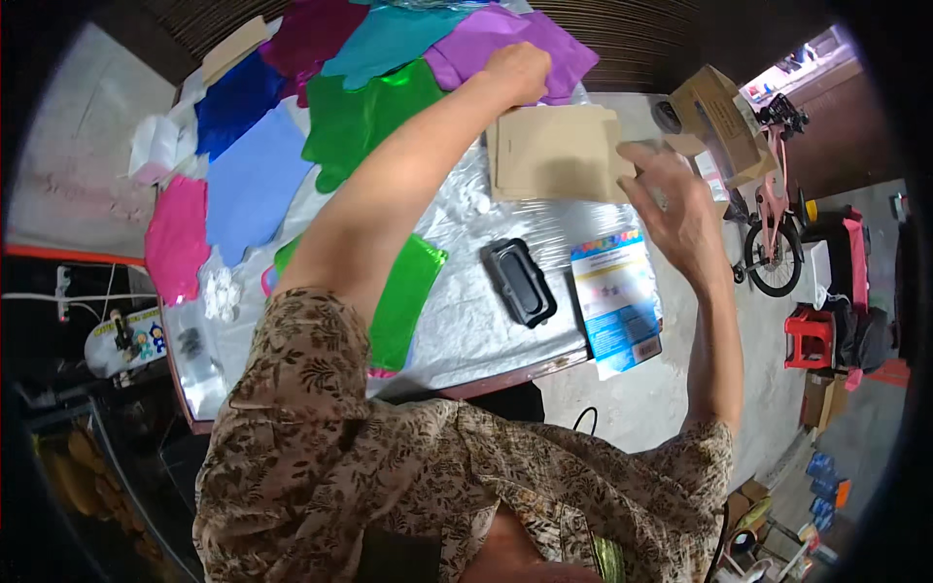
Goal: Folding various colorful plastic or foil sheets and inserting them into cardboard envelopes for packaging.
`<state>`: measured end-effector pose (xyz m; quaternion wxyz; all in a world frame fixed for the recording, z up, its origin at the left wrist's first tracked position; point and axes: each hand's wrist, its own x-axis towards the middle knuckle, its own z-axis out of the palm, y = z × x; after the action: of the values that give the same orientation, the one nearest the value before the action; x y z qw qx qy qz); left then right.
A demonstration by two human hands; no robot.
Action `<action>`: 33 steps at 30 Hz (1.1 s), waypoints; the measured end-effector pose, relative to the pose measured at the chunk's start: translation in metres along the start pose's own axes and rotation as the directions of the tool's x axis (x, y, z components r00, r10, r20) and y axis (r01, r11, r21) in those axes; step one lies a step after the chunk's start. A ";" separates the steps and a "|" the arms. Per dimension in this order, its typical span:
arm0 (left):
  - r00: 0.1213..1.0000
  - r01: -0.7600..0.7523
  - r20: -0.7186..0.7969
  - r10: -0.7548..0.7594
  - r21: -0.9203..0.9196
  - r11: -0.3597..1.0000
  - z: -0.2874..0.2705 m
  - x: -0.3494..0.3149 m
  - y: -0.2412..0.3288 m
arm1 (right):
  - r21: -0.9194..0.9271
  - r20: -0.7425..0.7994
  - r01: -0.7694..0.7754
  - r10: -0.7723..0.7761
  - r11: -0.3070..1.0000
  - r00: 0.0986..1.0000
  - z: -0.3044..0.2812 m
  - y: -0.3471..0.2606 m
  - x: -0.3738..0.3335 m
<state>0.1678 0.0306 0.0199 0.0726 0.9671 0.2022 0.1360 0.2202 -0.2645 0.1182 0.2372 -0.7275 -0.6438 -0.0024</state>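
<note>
My left hand (520, 73) reaches to the far side of the table, curled onto a flat purple foil piece (573, 60); its fingertips are hidden. To the right, my right hand (673, 199) is raised with thumb and fingers apart, slightly blurred, by the right edge of a stack of brown cardboard sheets (554, 151). Other flat foil pieces lie at the left: green (355, 126), teal (389, 44), light blue (255, 185), dark blue (238, 102) and pink (177, 238). Another green piece (408, 301) is partly covered by my left arm.
A black oblong tray-like item (520, 282) and a blue-and-white printed packet (617, 301) lie near the front edge of the plastic-covered table (457, 340). An open cardboard box (719, 112), a pink bicycle (773, 214) and a red stool (810, 337) stand at the right.
</note>
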 end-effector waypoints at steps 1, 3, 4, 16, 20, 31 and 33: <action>1.000 -0.012 0.005 0.012 -0.006 1.000 0.006 0.007 0.003 | -0.029 0.005 0.023 -0.023 0.999 1.000 -0.002 0.008 -0.007; 0.996 -0.028 0.080 0.026 0.029 0.999 0.014 0.012 0.000 | 0.031 0.007 -0.008 0.007 0.999 1.000 -0.002 0.024 -0.017; 0.992 -0.038 0.121 0.032 0.048 0.998 0.016 0.014 0.002 | 0.095 0.010 -0.033 0.032 0.995 0.999 -0.001 0.031 -0.022; 0.993 -0.114 0.049 0.110 0.085 0.990 0.032 0.026 -0.004 | 0.103 0.038 -0.034 0.030 0.994 0.999 0.012 0.065 -0.006; 0.971 0.025 -0.232 -0.062 -0.159 0.987 0.040 0.021 -0.008 | 0.094 0.024 0.006 -0.008 0.996 1.000 0.017 0.070 -0.003; 0.897 0.205 -0.224 -0.380 -0.551 0.809 0.046 0.021 -0.028 | 0.151 0.129 -0.160 0.141 0.975 0.982 0.029 0.076 0.034; 0.890 0.231 -0.198 -0.410 -0.579 0.782 0.047 0.022 -0.030 | 0.145 0.168 -0.185 0.160 0.972 0.973 0.033 0.079 0.048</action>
<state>0.1898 0.0627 -0.0254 0.3312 0.8232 0.3278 0.3244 0.2925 -0.2130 0.0770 0.2433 -0.7573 -0.5927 0.1266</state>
